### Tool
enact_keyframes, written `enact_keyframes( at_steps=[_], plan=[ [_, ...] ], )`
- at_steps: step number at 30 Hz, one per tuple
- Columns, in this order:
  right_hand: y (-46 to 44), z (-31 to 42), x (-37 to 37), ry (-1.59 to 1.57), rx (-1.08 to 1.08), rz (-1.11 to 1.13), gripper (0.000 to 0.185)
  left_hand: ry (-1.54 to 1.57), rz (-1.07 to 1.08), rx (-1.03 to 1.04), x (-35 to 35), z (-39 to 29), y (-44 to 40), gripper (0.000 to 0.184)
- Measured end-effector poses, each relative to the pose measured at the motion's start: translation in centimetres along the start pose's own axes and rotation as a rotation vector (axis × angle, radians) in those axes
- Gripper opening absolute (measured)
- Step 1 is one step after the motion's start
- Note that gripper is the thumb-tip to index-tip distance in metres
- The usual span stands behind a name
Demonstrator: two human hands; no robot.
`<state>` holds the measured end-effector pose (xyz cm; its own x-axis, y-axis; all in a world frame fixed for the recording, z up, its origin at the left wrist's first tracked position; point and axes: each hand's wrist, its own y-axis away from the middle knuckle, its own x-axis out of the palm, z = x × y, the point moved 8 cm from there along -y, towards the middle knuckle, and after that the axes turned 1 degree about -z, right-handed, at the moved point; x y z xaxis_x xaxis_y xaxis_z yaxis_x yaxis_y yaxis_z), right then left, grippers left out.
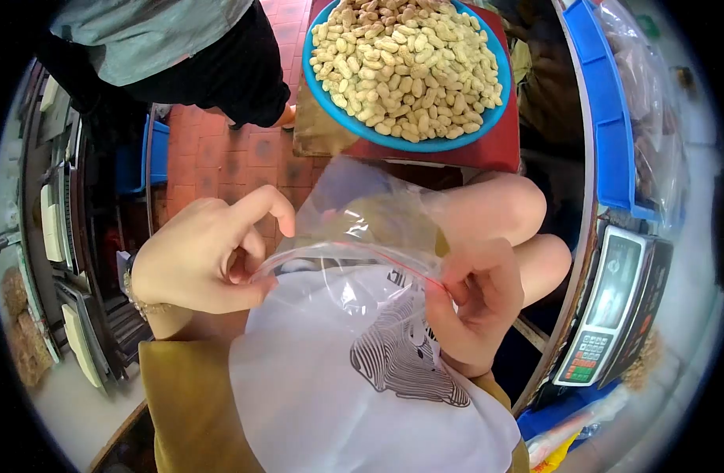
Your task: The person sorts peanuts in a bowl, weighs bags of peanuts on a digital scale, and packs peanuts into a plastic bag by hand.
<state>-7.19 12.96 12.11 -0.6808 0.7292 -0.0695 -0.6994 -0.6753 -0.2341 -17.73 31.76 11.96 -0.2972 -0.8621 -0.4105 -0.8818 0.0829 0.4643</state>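
A clear plastic bag [354,221] with a red line along its edge stretches between my two hands, above my lap. My left hand [212,256] has its fingers curled and its thumb at the bag's left edge. On the right, my right hand [476,296] pinches the red-lined edge between thumb and fingers. The bag looks flat and see-through, with nothing visible inside. Beyond it, a round blue basin [315,76] full of unshelled peanuts [413,71] rests on a red surface [488,154].
Another person [212,63] stands at the upper left on the red tiled floor [196,158]. A digital scale [610,307] and blue trays [606,94] line the right side. At the far left are stacked panels [82,339].
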Motion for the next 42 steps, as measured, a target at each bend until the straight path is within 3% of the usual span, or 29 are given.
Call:
enact_keyframes(
  at_steps=[4, 10, 13, 17, 20, 24, 27, 33, 36, 39, 40, 42],
  plan=[
    [-0.7, -0.9, 0.6, 0.198, -0.036, 0.004, 0.022, -0.005, -0.116, -0.119, -0.3, -0.7, 0.2, 0.039],
    [-1.8, -7.9, 1.5, 0.177, 0.113, -0.007, 0.018, -0.41, -0.472, 0.014, 0.9, 0.8, -3.4, 0.025],
    [-2.9, -10.7, -0.2, 0.128, 0.19, -0.096, 0.017, -0.375, -0.463, 0.02, 2.5, 2.4, -6.5, 0.024],
    [-3.6, -11.3, 0.0, -0.075, 0.238, -0.026, 0.018, -0.235, -0.401, 0.102, 5.3, 2.3, -10.3, 0.026],
    [-4.5, -11.7, -0.1, 0.067, 0.215, 0.002, 0.019, -0.128, -0.261, 0.053, 6.1, 1.6, -12.4, 0.027],
    [-5.5, -10.4, -3.5, 0.281, 0.128, -0.115, 0.02, -0.065, -0.378, 0.07, 4.2, 2.9, -13.2, 0.028],
    [-6.4, -8.7, -4.2, 0.398, -0.064, 0.03, 0.02, 0.062, -0.301, -0.01, 3.9, 4.5, -13.9, 0.028],
    [-6.4, -10.0, -4.4, 0.688, -0.238, 0.397, 0.008, 0.094, -0.261, 0.128, 4.8, 3.6, -15.6, 0.023],
    [-6.2, -13.7, -5.6, 0.411, 0.083, 0.299, 0.004, 0.286, -0.22, 0.001, 4.8, 3.8, -16.2, 0.019],
    [-6.1, -15.2, -7.6, 0.266, 0.141, 0.086, 0.001, 0.285, -0.442, 0.067, 2.2, 4.5, -16.0, 0.018],
    [-6.0, -15.0, -7.8, 0.273, 0.109, 0.058, 0.002, -0.024, -0.63, 0.205, 0.6, 4.1, -15.9, 0.026],
    [-5.7, -14.5, -8.4, 0.29, 0.046, 0.001, 0.004, -0.569, -0.871, 0.285, -0.6, 2.4, -15.5, 0.046]
  ],
)
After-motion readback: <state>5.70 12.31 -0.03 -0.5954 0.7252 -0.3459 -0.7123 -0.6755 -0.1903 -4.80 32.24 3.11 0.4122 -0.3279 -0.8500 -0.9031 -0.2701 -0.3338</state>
